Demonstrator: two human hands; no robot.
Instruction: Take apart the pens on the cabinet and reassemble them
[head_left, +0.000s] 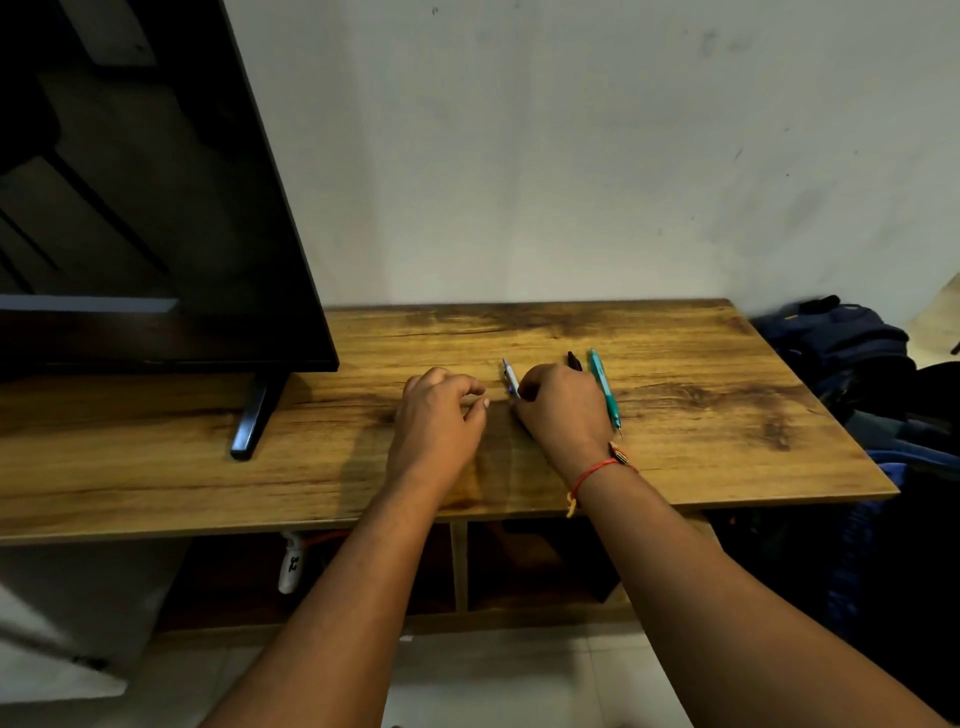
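One white pen (510, 378): pinched by right hand (563, 410), barrel jutting past it.
Teal pen (604, 389): just right of right hand.
Left hand (439, 415): curled, contents unclear.

We count three pens on one cabinet (701, 467): one white pen (510, 378), one black pen (573, 360), one teal pen (604, 389). We see two hands, left hand (436, 415) and right hand (563, 410), one television (156, 208), one red wrist thread (592, 475), and bags (841, 348) we cannot number
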